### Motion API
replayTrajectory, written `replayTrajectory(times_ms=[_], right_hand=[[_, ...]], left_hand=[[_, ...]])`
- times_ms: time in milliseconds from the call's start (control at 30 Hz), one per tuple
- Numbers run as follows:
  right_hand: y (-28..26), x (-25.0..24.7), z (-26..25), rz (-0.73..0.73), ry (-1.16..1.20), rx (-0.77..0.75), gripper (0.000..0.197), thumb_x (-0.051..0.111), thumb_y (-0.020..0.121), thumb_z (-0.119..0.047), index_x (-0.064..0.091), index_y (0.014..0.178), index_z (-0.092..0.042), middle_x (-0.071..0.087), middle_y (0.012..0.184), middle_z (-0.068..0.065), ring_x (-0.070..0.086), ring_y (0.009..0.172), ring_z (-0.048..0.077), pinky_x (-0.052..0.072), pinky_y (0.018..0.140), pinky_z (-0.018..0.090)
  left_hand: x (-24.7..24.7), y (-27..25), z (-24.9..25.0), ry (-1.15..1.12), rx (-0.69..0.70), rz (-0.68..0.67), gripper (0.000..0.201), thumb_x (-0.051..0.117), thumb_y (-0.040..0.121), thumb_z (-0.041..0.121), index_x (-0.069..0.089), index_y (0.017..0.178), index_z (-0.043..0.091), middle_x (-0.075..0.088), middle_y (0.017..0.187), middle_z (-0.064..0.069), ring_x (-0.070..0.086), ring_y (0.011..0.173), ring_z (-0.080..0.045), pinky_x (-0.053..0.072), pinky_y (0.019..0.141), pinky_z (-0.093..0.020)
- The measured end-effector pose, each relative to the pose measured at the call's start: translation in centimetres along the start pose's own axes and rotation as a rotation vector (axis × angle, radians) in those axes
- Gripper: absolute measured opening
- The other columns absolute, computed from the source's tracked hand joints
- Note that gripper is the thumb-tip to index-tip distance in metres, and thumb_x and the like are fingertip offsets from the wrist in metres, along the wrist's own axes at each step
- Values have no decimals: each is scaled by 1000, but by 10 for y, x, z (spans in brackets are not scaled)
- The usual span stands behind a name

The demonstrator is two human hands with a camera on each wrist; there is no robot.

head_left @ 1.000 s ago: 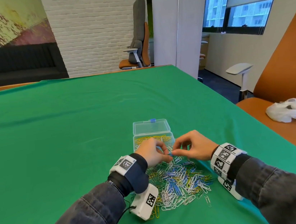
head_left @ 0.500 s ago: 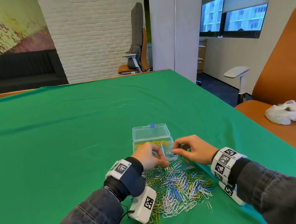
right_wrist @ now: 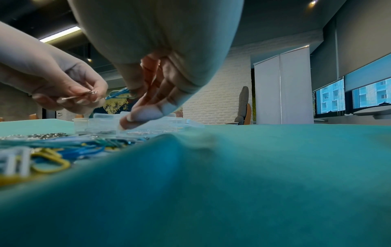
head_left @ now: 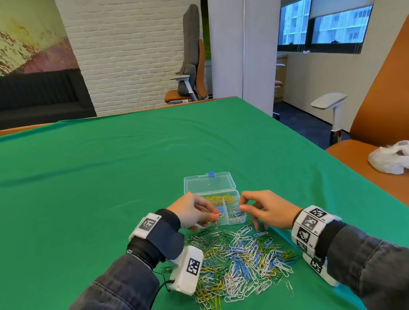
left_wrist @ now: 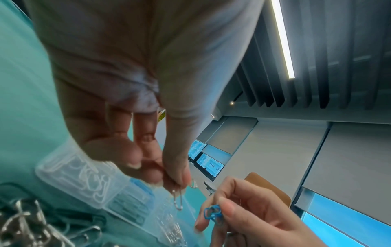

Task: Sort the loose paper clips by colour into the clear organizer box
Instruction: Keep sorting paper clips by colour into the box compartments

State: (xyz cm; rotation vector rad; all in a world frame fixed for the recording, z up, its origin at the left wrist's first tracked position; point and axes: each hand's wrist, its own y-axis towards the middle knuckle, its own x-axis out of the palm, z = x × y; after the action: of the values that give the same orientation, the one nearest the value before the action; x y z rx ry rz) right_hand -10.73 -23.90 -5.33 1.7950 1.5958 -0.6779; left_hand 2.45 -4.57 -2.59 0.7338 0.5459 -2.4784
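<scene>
Pinched over the box [head_left: 235,219], a silver clip [left_wrist: 178,199] is held by the left hand [head_left: 195,212], a blue clip [left_wrist: 212,212] by the right hand [head_left: 265,210], compartments directly below.

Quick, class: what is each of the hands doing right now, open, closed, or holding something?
Left hand: closed, pinching a silver paper clip.
Right hand: closed, pinching a blue paper clip.
</scene>
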Motion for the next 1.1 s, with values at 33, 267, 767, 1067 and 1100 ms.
replayTrajectory(times_ms=[33,267,767,1067,1100], right_hand=[[0,0,0,-8,17,9,15,48,99,-18,54,91,-7,62,60,-5,64,54,11,52,53,22],[3,2,7,67,17,29,16,50,98,-14,54,83,-10,68,79,-1,71,72,9,58,71,26],[5,-2,9,337,-44,107,18,47,98,-14,49,80,-12,66,75,5,66,54,13,57,60,35],[7,-3,11,299,-43,126,17,47,99,-17,53,86,-8,65,76,3,65,55,13,56,56,27],[7,-3,11,298,-39,127,17,47,99,-17,53,87,-8,66,76,3,65,55,13,56,56,27]], left_hand=[[0,0,0,-9,-4,1,11,70,88,19,71,97,13,66,74,2,57,58,-3,48,50,-16],[-2,0,-2,-100,-17,16,9,71,86,14,69,94,9,68,75,-1,60,56,-3,51,49,-17],[16,46,46,-148,-93,183,6,68,86,1,65,82,4,69,74,-12,62,53,-17,52,44,-20],[22,51,45,-23,-62,190,14,60,94,6,68,96,-5,73,87,-18,64,53,-19,49,45,-22],[22,51,44,-14,-50,193,16,60,94,10,69,94,-4,73,88,-17,64,54,-18,49,45,-21]])
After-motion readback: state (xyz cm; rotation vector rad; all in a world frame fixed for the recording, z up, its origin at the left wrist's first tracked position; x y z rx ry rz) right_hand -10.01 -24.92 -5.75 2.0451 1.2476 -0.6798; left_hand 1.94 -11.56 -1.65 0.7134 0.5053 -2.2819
